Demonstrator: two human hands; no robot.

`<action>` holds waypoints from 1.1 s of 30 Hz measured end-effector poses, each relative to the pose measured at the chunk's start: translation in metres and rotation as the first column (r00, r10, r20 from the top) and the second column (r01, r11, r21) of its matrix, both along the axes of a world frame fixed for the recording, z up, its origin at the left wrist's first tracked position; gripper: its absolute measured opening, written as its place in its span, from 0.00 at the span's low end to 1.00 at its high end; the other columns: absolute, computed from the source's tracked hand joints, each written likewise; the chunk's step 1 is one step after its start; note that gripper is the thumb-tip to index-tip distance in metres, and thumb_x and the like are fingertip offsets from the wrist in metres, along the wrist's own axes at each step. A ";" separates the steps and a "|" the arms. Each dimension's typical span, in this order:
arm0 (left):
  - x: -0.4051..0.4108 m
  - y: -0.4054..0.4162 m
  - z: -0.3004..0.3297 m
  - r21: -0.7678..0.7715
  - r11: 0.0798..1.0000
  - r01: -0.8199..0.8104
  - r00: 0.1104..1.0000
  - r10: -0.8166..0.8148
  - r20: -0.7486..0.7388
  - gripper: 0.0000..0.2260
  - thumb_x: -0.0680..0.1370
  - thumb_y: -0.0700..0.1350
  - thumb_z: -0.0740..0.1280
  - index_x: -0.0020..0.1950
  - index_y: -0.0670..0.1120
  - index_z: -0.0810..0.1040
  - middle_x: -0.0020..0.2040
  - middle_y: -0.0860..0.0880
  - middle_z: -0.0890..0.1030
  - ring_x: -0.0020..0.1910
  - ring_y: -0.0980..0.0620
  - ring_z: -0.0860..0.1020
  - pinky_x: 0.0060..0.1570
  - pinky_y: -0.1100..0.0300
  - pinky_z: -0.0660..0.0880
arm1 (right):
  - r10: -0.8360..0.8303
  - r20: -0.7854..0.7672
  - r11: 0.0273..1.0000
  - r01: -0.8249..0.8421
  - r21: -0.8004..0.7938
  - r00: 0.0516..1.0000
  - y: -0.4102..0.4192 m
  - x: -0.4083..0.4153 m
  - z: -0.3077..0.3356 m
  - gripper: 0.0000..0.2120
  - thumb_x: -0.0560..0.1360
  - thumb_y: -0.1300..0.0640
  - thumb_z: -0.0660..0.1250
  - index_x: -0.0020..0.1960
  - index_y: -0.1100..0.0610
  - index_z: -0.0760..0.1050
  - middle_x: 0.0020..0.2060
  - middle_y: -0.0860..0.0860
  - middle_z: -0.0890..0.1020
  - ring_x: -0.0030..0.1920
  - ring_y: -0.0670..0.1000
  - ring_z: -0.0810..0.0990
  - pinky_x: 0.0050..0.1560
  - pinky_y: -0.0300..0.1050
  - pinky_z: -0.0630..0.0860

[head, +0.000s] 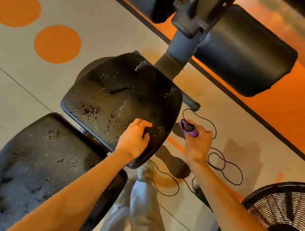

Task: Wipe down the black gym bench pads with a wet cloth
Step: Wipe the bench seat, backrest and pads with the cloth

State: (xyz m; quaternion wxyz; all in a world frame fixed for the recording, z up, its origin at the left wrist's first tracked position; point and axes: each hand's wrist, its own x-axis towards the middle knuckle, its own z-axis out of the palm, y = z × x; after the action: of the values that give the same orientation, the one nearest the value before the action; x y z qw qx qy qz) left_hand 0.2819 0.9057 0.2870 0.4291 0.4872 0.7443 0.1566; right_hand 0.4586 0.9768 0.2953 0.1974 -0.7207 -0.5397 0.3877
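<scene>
Head view: my left hand [134, 137] rests on near edge of wet seat pad [119, 101], fingers loosely curled, gripping nothing. My right hand [198, 143] off to side over floor, clutching bunched purple cloth [188, 128]. Back pad [38, 168] lower left, droplets on it. Roller pads [245, 51] beyond. Black cable [223, 164] loops on floor; fan [285, 213] crowds right corner.

The seat pad [120, 97] is cracked black vinyl glistening wet, the back pad [39, 160] duller, worn greyish.
</scene>
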 end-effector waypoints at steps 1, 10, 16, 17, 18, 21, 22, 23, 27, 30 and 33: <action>-0.001 0.010 -0.008 0.022 1.000 0.023 0.999 -0.022 -0.025 0.17 0.81 0.43 0.61 0.70 0.48 0.71 0.69 0.48 0.69 0.66 0.47 0.72 0.61 0.57 0.72 | 0.022 -0.003 0.998 -0.022 0.058 1.000 0.011 -0.003 -0.005 0.11 0.74 0.61 0.70 0.55 0.54 0.80 0.42 0.40 0.74 0.51 0.51 0.77 0.52 0.49 0.79; -0.026 0.053 -0.073 0.141 0.978 0.153 0.940 -0.100 -0.328 0.26 0.81 0.46 0.61 0.79 0.47 0.59 0.80 0.48 0.54 0.79 0.47 0.55 0.78 0.55 0.53 | 0.300 -0.019 0.888 -0.272 0.372 0.954 0.106 -0.053 -0.088 0.19 0.75 0.55 0.62 0.65 0.58 0.75 0.61 0.54 0.79 0.66 0.52 0.74 0.66 0.57 0.73; -0.042 0.048 -0.103 0.145 0.956 0.256 0.891 -0.175 -0.419 0.28 0.82 0.47 0.59 0.80 0.44 0.54 0.81 0.48 0.50 0.80 0.48 0.50 0.76 0.56 0.43 | 0.495 0.349 0.784 -0.582 0.216 0.796 0.082 -0.059 -0.132 0.32 0.77 0.44 0.61 0.75 0.57 0.60 0.75 0.53 0.64 0.77 0.53 0.55 0.77 0.54 0.54; -0.043 0.046 -0.105 0.144 0.955 0.258 0.892 -0.178 -0.416 0.28 0.82 0.47 0.58 0.80 0.43 0.54 0.81 0.47 0.50 0.80 0.48 0.50 0.76 0.56 0.44 | 0.499 0.387 0.779 -0.597 0.192 0.775 0.080 -0.058 -0.131 0.35 0.76 0.38 0.57 0.76 0.56 0.58 0.76 0.52 0.61 0.78 0.53 0.53 0.77 0.52 0.53; -0.045 0.045 -0.108 0.147 0.956 0.255 0.896 -0.176 -0.408 0.27 0.82 0.47 0.58 0.80 0.43 0.54 0.81 0.47 0.50 0.80 0.48 0.50 0.76 0.55 0.45 | 0.490 0.415 0.780 -0.598 0.184 0.767 0.082 -0.058 -0.132 0.36 0.76 0.35 0.53 0.77 0.55 0.58 0.76 0.52 0.60 0.78 0.53 0.53 0.76 0.52 0.54; -0.045 0.043 -0.112 0.150 0.957 0.247 0.899 -0.169 -0.405 0.26 0.83 0.48 0.54 0.80 0.44 0.52 0.81 0.48 0.49 0.80 0.49 0.49 0.77 0.54 0.46 | 0.448 0.541 0.764 -0.619 0.183 0.712 0.099 -0.069 -0.136 0.32 0.78 0.37 0.47 0.76 0.53 0.60 0.77 0.54 0.59 0.77 0.59 0.53 0.75 0.58 0.51; -0.044 0.043 -0.114 0.151 0.957 0.247 0.897 -0.167 -0.409 0.26 0.83 0.50 0.52 0.80 0.44 0.51 0.81 0.49 0.48 0.80 0.50 0.48 0.77 0.54 0.46 | 0.447 0.581 0.755 -0.635 0.163 0.680 0.105 -0.072 -0.139 0.30 0.79 0.39 0.46 0.76 0.53 0.60 0.77 0.54 0.58 0.77 0.60 0.52 0.75 0.60 0.51; -0.044 0.043 -0.116 0.150 0.957 0.248 0.896 -0.168 -0.410 0.26 0.83 0.51 0.49 0.80 0.45 0.51 0.81 0.50 0.48 0.80 0.51 0.47 0.77 0.54 0.45 | 0.449 0.599 0.752 -0.643 0.148 0.663 0.109 -0.075 -0.143 0.29 0.80 0.41 0.45 0.76 0.53 0.59 0.77 0.54 0.58 0.77 0.60 0.52 0.76 0.60 0.52; -0.044 0.042 -0.118 0.165 0.956 0.242 0.899 -0.157 -0.410 0.28 0.81 0.54 0.47 0.80 0.47 0.49 0.81 0.52 0.46 0.80 0.53 0.45 0.78 0.55 0.44 | 0.436 0.488 0.780 -0.588 0.215 0.756 0.077 -0.064 -0.143 0.26 0.82 0.47 0.45 0.76 0.56 0.58 0.77 0.53 0.58 0.78 0.52 0.50 0.77 0.54 0.53; -0.043 0.040 -0.117 0.177 0.954 0.242 0.896 -0.150 -0.418 0.28 0.82 0.53 0.47 0.80 0.46 0.48 0.81 0.51 0.46 0.80 0.52 0.46 0.78 0.55 0.45 | 0.491 0.461 0.750 -0.628 0.208 0.739 0.051 -0.049 -0.143 0.24 0.83 0.50 0.50 0.76 0.58 0.58 0.77 0.53 0.58 0.78 0.50 0.49 0.77 0.51 0.54; -0.043 0.040 -0.118 0.175 0.948 0.264 0.884 -0.165 -0.438 0.28 0.82 0.53 0.48 0.80 0.45 0.48 0.81 0.50 0.46 0.80 0.52 0.46 0.78 0.56 0.44 | 0.438 0.520 0.773 -0.603 0.198 0.733 0.099 -0.067 -0.147 0.25 0.82 0.50 0.47 0.75 0.60 0.59 0.76 0.56 0.60 0.77 0.55 0.54 0.77 0.53 0.55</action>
State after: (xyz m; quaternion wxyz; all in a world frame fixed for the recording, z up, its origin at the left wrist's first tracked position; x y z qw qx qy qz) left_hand 0.2385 0.9461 0.1688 0.2153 0.6355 0.7366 0.0848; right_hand 0.3919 1.0763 0.1484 0.0762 -0.5577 -0.8131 0.1487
